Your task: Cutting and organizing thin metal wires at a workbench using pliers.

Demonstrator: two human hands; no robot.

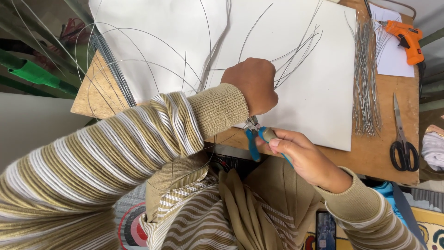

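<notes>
My left hand [253, 84] is closed around a bunch of thin grey wires [296, 48] that fan out over the white sheet [319, 92]. Just below it, my right hand [305, 155] grips blue-handled pliers [255, 136], whose jaws point up toward the wires under my left fist. Both arms wear sleeves striped in olive and white.
A wooden table [370, 153] carries a bundle of cut straight wires [366, 78], black-handled scissors [402, 139] and an orange glue gun [407, 37] on white paper. Long looped wires [115, 69] hang over the left edge. Green tubing [32, 74] lies at far left. A phone [326, 229] rests on my lap.
</notes>
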